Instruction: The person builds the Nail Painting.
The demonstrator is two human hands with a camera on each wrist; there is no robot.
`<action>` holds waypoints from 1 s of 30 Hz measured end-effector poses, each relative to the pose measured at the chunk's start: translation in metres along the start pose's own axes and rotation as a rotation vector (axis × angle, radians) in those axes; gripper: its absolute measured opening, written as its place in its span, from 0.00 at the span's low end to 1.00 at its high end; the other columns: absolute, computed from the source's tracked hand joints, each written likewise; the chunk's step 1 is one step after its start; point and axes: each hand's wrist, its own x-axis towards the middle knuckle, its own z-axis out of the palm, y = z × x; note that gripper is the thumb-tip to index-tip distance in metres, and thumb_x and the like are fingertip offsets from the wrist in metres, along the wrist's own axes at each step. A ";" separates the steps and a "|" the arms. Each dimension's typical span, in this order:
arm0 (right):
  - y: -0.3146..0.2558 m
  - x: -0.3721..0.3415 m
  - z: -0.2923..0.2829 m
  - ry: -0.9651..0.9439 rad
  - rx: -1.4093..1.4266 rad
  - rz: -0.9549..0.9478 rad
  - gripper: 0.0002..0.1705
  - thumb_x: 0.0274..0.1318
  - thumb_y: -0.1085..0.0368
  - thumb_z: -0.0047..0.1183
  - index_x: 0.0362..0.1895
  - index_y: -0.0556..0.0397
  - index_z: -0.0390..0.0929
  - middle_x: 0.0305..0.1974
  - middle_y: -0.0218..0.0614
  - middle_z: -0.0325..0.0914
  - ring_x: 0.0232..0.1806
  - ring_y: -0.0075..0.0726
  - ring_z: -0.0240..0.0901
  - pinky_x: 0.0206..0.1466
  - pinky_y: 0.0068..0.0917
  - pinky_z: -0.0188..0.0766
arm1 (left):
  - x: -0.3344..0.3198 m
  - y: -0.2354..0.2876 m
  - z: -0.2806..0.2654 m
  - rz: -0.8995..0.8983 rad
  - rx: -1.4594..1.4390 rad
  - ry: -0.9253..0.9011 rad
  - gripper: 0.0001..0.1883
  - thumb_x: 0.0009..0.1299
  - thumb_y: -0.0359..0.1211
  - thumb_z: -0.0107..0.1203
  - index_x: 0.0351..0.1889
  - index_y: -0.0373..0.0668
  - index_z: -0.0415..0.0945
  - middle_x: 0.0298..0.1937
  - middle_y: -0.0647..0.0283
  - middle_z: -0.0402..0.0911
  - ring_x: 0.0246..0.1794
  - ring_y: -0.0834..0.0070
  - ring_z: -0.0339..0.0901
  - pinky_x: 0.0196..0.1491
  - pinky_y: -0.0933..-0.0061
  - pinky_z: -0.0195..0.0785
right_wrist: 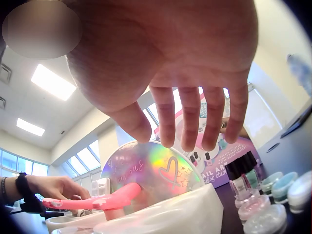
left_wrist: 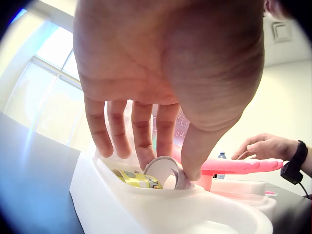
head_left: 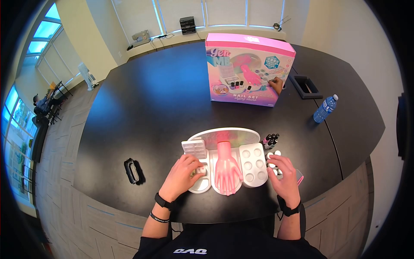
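Note:
At the white studio base, my left hand (head_left: pixel 183 175) reaches into the left tray (head_left: pixel 200 186). In the left wrist view its thumb and a finger pinch a pale roll (left_wrist: pixel 168 170), beside a yellow patterned piece (left_wrist: pixel 139 180). A pink model hand (head_left: pixel 226 167) lies palm-down in the middle, before a shiny round-topped panel (right_wrist: pixel 146 163). My right hand (head_left: pixel 284 178) hovers with fingers spread, holding nothing, above small lidded jars (right_wrist: pixel 265 219) beside the right tray (head_left: pixel 259 178) with round wells. My palm hides some jars in the head view.
Several black-capped polish bottles (head_left: pixel 271 140) stand behind the jars. A large pink box (head_left: pixel 250 73) stands farther back. To the right are a water bottle (head_left: pixel 325 108) and a black table insert (head_left: pixel 305 87); a black strap-like object (head_left: pixel 133 171) lies left. A pink-edged item (head_left: pixel 300 178) sits by my right wrist.

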 end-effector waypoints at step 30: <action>0.000 0.000 0.001 -0.004 -0.002 -0.004 0.13 0.61 0.72 0.68 0.50 0.59 0.89 0.58 0.46 0.87 0.58 0.54 0.82 0.61 0.43 0.81 | -0.010 -0.003 0.006 -0.056 0.138 0.056 0.12 0.67 0.32 0.74 0.47 0.42 0.89 0.63 0.56 0.78 0.70 0.51 0.71 0.71 0.52 0.69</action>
